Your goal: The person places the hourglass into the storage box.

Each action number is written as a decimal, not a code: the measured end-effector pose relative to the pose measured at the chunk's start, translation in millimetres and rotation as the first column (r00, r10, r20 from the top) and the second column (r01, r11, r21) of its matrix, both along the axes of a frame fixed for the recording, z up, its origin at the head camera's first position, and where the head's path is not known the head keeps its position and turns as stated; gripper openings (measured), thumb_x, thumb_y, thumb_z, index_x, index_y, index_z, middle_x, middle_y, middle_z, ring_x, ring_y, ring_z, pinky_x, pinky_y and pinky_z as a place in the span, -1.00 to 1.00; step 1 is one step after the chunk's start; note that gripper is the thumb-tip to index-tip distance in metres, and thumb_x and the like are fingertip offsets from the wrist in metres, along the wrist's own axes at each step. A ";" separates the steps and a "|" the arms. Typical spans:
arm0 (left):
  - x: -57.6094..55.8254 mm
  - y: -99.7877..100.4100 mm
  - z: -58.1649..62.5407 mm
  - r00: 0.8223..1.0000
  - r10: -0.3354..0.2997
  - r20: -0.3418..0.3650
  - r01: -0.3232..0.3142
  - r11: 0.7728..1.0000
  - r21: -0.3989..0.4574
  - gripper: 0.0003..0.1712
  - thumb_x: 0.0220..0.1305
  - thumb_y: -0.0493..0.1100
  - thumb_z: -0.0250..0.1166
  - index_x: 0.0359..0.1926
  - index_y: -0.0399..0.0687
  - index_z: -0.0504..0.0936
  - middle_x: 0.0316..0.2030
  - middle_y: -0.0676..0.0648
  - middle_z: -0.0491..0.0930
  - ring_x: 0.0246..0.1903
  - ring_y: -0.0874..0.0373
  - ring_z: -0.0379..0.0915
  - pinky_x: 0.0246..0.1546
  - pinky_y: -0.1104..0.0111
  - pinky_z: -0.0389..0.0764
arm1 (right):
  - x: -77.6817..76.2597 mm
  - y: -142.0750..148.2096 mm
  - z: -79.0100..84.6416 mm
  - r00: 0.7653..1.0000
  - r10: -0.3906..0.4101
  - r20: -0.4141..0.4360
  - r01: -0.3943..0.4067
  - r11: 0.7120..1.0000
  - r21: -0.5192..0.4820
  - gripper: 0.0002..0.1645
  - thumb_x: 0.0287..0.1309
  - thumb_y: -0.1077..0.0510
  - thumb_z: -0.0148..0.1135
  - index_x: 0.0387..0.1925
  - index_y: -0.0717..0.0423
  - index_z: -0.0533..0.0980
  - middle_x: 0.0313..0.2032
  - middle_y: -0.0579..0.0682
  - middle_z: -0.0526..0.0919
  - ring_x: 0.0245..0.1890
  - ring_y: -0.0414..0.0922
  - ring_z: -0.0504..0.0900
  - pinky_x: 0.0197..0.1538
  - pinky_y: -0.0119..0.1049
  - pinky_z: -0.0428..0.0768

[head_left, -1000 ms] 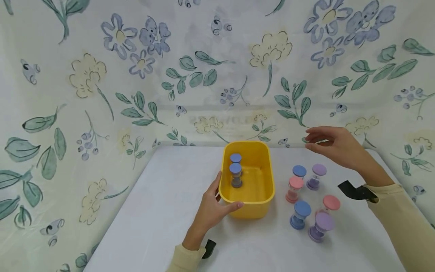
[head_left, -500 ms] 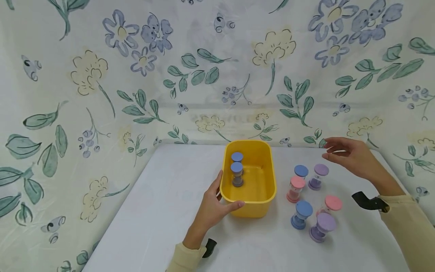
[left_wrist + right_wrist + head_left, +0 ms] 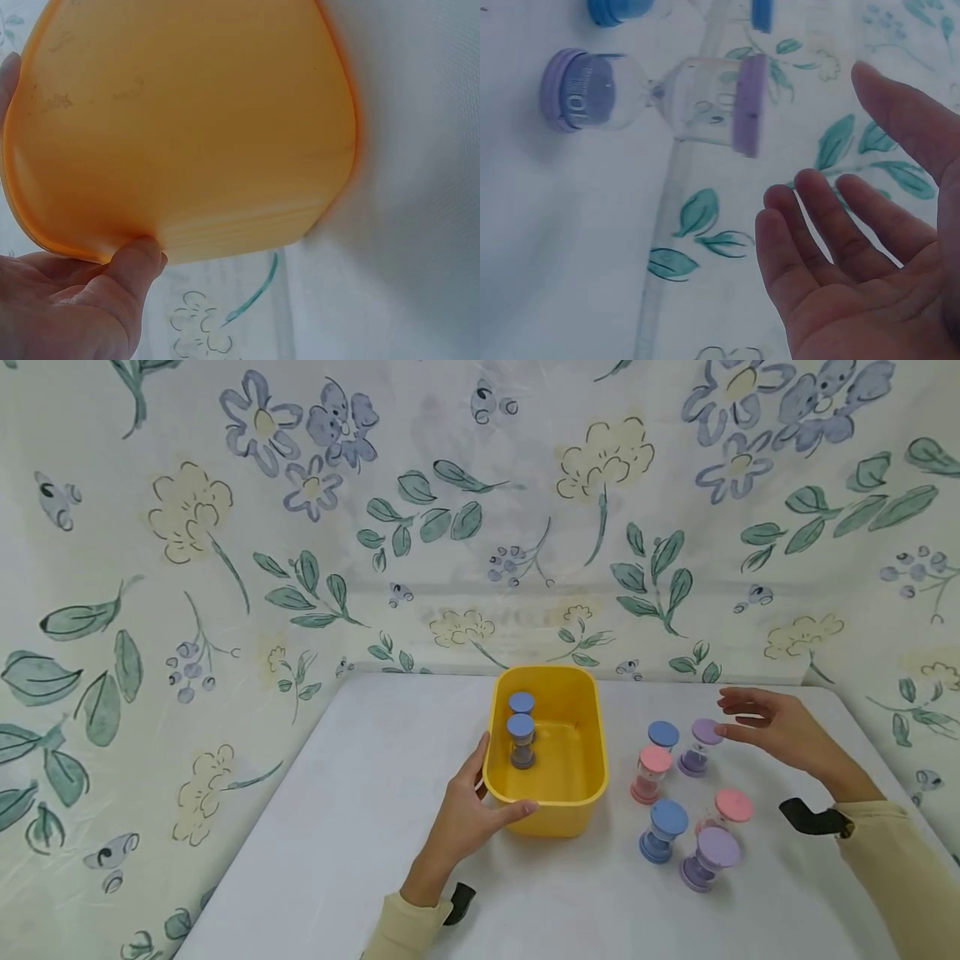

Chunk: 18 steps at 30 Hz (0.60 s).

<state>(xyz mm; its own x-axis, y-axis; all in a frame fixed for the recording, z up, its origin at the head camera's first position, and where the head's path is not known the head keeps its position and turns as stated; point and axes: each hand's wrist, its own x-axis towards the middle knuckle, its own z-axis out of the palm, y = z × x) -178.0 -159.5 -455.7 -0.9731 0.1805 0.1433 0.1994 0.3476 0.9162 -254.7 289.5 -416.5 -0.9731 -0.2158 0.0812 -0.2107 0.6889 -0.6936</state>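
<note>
My left hand (image 3: 463, 821) grips the near left corner of a yellow bin (image 3: 551, 821), thumb over the front rim and fingers along its left side. Inside the bin, two blue-topped hourglasses (image 3: 521, 742) stand along the left wall. My right hand (image 3: 780, 731) hovers just right of a purple hourglass (image 3: 699, 749), fingers spread and holding nothing. In the right wrist view a gap shows between the fingertips and that purple hourglass (image 3: 746, 105). The left wrist view shows the bin's outer wall (image 3: 195, 135) with the left thumb (image 3: 139, 262) against it.
Right of the bin stand a blue hourglass (image 3: 663, 734), a pink hourglass (image 3: 649, 774), a nearer blue hourglass (image 3: 663, 832), another pink hourglass (image 3: 731, 807) and a nearer purple hourglass (image 3: 709, 858). A flower-patterned sheet (image 3: 420, 552) rises behind the white table (image 3: 360, 827).
My right hand has moved to the right and down, from above the table's back edge to beside the far purple hourglass. The left hand still holds the bin in place.
</note>
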 end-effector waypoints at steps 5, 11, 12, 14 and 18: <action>-0.5 -0.8 0.4 1.000 0.000 0.002 0.000 1.000 0.003 0.31 0.11 0.12 0.59 0.67 0.04 -0.05 0.64 -0.02 0.09 0.59 -0.08 0.14 0.48 -0.07 0.36 | -2.1 0.6 -12.0 0.997 0.025 0.074 -0.025 1.000 -0.004 -0.16 0.32 -0.07 0.39 0.42 0.33 0.34 0.28 0.39 0.55 0.28 0.37 0.55 -0.02 -0.68 0.63; -0.9 -1.0 -0.5 1.000 0.000 0.018 -0.001 1.000 0.007 0.34 0.08 0.22 0.58 0.67 0.05 -0.05 0.64 -0.03 0.08 0.59 -0.08 0.14 0.48 -0.09 0.36 | 0.4 -2.2 -22.7 0.994 0.038 0.100 -0.035 0.999 -0.031 -0.20 0.31 -0.04 0.41 0.38 0.37 0.39 0.28 0.38 0.57 0.25 0.33 0.58 0.01 -0.48 0.74; -0.8 -0.9 -0.6 1.000 0.002 0.017 -0.002 1.000 0.006 0.34 0.08 0.22 0.58 0.67 0.04 -0.05 0.64 -0.03 0.08 0.59 -0.09 0.14 0.48 -0.09 0.36 | 0.6 -3.0 -23.5 0.994 0.035 0.103 -0.032 0.999 -0.033 -0.20 0.30 -0.04 0.41 0.37 0.37 0.40 0.28 0.38 0.57 0.25 0.33 0.58 0.01 -0.44 0.76; -0.6 -0.8 -0.4 1.000 0.002 0.014 -0.002 1.000 0.003 0.34 0.08 0.22 0.58 0.67 0.04 -0.05 0.64 -0.04 0.08 0.59 -0.09 0.14 0.48 -0.08 0.36 | 0.3 -4.1 -25.2 0.994 0.030 0.105 -0.026 0.999 -0.032 -0.21 0.30 -0.05 0.41 0.36 0.37 0.41 0.28 0.39 0.57 0.25 0.34 0.59 0.04 -0.28 0.80; -0.8 -0.8 -0.1 1.000 -0.001 0.006 0.001 1.000 0.000 0.34 0.08 0.22 0.58 0.67 0.03 -0.05 0.64 -0.05 0.08 0.59 -0.10 0.13 0.48 -0.09 0.36 | 0.0 -5.4 -28.1 0.994 0.010 0.112 -0.006 0.999 -0.034 -0.21 0.31 -0.06 0.41 0.35 0.36 0.42 0.27 0.40 0.56 0.25 0.35 0.59 0.08 -0.13 0.80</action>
